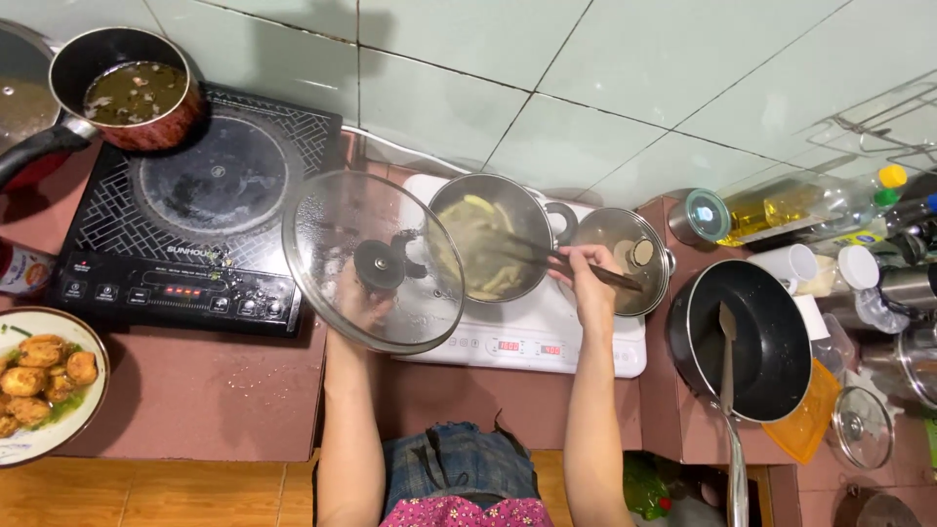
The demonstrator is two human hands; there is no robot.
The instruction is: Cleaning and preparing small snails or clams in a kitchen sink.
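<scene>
While the left hand (363,304) gripped the glass lid (374,262) by its knob, tilted clear beside the pot (485,236), the right hand (586,273) pinched chopsticks (547,256) whose tips reached into the pot just left of it. Stirring well probably meant keeping the lid angled away, letting steam escape, and turning the pale strips gently.

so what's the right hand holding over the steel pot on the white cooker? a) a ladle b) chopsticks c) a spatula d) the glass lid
b: the right hand grips dark chopsticks whose tips reach into the steel pot, while the glass lid is held up by the left hand.
</scene>
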